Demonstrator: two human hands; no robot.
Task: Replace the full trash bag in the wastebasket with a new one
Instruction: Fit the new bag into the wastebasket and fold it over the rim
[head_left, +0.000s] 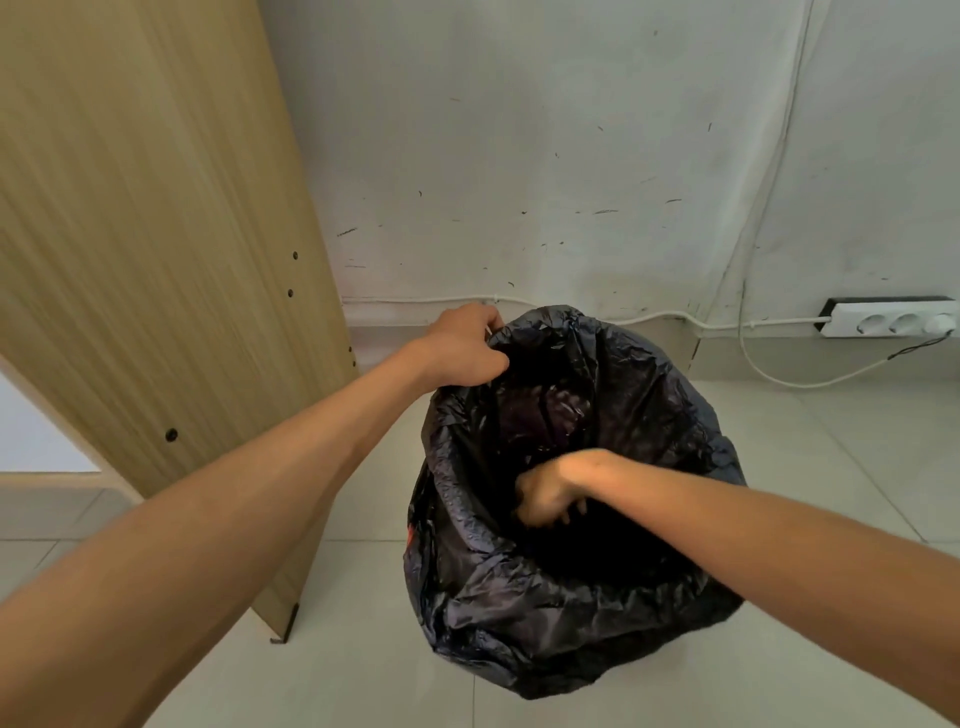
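Inside the trash bag (524, 618) reaches right hand (546, 493), grip unclear; left hand (462, 347) clutches rim.

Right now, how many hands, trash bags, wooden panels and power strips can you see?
hands: 2 (left hand gripping the bag's rim, right hand down inside its mouth)
black trash bag: 1
wooden panel: 1
power strip: 1
Total: 5

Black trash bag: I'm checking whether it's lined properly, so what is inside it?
The right hand reaches inside the black trash bag, fingers curled among dark plastic folds. The left hand grips its far rim. The bottom is in shadow, and the bag covers the wastebasket.
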